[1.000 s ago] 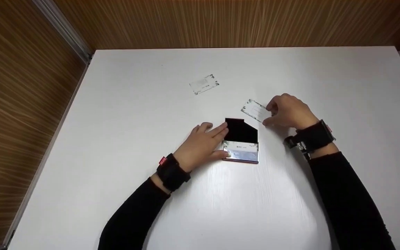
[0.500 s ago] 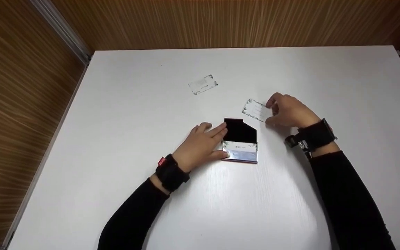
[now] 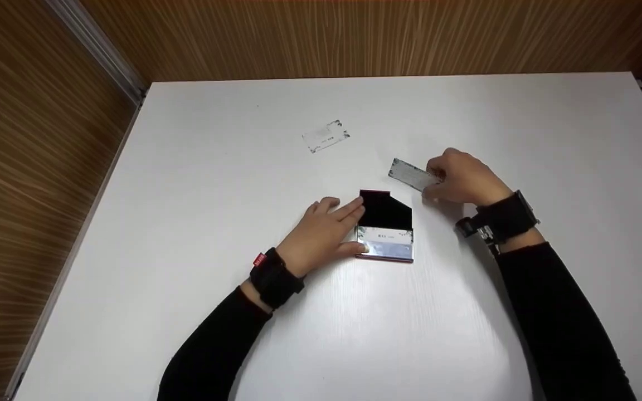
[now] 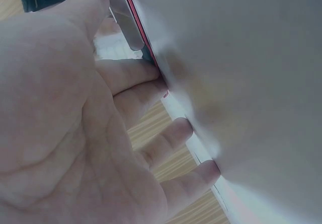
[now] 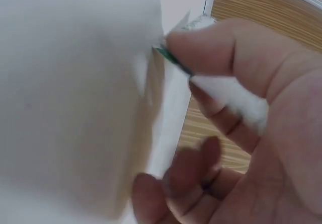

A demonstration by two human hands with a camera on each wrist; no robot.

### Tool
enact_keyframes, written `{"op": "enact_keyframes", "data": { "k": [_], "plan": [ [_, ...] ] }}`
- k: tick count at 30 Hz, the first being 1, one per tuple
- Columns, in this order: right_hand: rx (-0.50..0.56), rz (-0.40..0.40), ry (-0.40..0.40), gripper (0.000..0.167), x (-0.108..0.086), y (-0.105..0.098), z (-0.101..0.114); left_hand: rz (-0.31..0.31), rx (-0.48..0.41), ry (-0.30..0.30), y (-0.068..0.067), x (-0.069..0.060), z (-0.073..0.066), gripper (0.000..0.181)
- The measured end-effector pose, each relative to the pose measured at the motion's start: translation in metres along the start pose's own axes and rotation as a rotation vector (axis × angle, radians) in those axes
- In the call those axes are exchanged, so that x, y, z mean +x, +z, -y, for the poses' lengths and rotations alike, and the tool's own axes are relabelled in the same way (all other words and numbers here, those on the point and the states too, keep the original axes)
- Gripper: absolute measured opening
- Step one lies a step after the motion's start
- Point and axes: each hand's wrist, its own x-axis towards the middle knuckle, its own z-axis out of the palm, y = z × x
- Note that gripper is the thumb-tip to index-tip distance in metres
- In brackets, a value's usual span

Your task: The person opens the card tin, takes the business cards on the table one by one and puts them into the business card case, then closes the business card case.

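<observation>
My right hand pinches a business card with a leafy border, tilted with one edge raised from the table. In the right wrist view, the thumb and a finger grip a thin card edge, while the other fingers curl loosely. Left of it, a business card case lies unfolded flat, its lid black inside and its lower half holding a card under a shiny strip. My left hand rests along the case's left side, thumb on the lower half and extended fingers touching the lid's edge; its other fingertips meet the table in the left wrist view.
A second business card lies flat farther back, left of the case. The white table ends against wood-grain panels at the back and left.
The card in my right hand has gone from lying flat to tilted up, its face now in shade. The left hand and the case have stayed in place.
</observation>
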Motion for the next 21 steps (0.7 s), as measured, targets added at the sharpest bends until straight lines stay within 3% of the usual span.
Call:
{"op": "enact_keyframes", "data": {
  "k": [12, 15, 21],
  "plan": [
    [0.079, -0.096, -0.219, 0.019, 0.0, 0.003, 0.008, 0.014, -0.009, -0.004, 0.001, -0.001, 0.001, 0.079],
    [0.11, -0.11, -0.257, 0.03, 0.001, 0.003, 0.01, 0.012, -0.009, -0.004, 0.001, 0.0, 0.001, 0.079],
    [0.127, -0.236, -0.359, 0.035, 0.002, 0.003, 0.012, 0.003, 0.008, 0.003, 0.001, 0.0, 0.001, 0.078]
  ]
}}
